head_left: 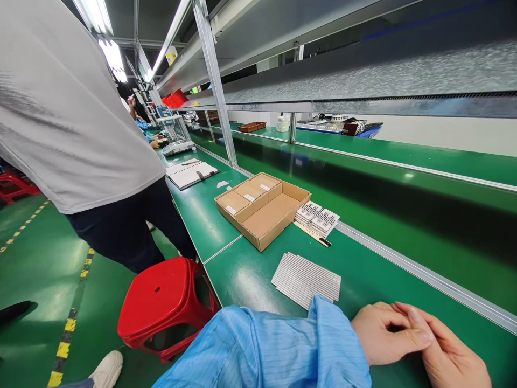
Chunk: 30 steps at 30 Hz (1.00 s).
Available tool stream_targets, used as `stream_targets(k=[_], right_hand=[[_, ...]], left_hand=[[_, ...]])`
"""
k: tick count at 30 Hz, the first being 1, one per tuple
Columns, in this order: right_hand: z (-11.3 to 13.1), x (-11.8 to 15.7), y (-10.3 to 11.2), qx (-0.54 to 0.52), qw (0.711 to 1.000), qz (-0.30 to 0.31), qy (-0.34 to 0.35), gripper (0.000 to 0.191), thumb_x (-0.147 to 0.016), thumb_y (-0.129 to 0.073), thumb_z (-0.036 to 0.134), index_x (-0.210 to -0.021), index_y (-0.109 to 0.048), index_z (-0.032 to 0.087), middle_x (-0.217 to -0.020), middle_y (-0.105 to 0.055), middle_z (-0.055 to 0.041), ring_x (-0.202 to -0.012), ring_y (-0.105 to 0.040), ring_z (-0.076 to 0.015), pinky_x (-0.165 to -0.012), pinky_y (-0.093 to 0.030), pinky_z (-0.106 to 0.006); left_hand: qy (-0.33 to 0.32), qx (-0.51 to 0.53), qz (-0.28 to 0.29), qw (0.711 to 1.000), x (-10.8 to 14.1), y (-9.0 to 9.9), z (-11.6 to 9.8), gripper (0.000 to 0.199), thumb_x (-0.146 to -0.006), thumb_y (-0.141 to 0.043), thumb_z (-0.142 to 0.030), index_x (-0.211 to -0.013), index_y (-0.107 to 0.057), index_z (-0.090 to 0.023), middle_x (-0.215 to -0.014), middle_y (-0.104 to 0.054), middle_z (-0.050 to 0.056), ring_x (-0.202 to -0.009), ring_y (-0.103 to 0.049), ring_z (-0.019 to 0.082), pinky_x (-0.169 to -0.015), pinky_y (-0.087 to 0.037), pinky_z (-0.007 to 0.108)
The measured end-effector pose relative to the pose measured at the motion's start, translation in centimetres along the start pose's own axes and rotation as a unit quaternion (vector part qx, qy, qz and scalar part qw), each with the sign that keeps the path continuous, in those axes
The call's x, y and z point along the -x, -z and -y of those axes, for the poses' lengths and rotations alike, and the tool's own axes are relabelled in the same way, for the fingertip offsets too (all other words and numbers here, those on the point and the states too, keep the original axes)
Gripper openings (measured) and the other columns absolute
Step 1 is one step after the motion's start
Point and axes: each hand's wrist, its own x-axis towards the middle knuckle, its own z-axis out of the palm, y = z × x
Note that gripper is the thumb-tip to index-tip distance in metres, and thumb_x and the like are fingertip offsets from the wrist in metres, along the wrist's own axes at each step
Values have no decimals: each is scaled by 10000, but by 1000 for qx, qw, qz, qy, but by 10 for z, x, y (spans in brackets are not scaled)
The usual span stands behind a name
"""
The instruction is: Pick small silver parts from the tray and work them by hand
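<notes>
My left hand point(382, 334), below a blue sleeve point(278, 345), is closed with thumb and fingers brought together. Its fingertips meet those of my right hand point(454, 353), which is also curled in a pinch at the lower right. Whatever sits between the fingertips, if anything, is hidden. Closest to the left sleeve lie overlapping sheets of small grey-white labels or pieces marked in a grid point(307, 277), flat on the green bench point(238, 275).
A shallow cardboard box point(270, 215) holds smaller brown boxes. Beside it are a stack of printed cards point(317, 217) and a cream strip point(311, 234). An open notebook point(191, 172) lies farther off. A person point(81, 108) stands left, near a red stool point(161, 296).
</notes>
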Motion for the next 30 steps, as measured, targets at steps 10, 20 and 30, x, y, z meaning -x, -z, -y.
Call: stream_targets(k=[10, 20, 30], right_hand=[[5, 3, -1, 9, 1000, 10, -6, 398, -430, -667, 623, -742, -747, 390, -988, -650, 40, -1005, -587, -269, -943, -424, -332], [13, 7, -3, 17, 1000, 0, -19, 502, -417, -665, 617, -790, -756, 292, -977, -656, 37, -971, -595, -199, -761, -481, -151], [14, 8, -9, -3, 1000, -10, -22, 582, -387, -701, 628, -814, -754, 237, -954, -658, -5, -906, -608, -210, -721, -517, -131]], left_hand=[[27, 123, 31, 992, -2, -2, -1, 466, -735, -727, -436, -1055, -717, -97, -1089, -664, 147, -1081, -610, 311, -1007, -467, 438], [93, 222, 28, 970, -3, -2, -8, 627, -486, -866, -582, -825, -681, -88, -876, -614, 88, -934, -605, 238, -1048, -394, 485], [71, 159, 27, 984, -4, -4, 1, 650, -640, -786, -525, -1033, -677, -19, -1045, -655, 210, -1080, -589, 399, -1001, -408, 586]])
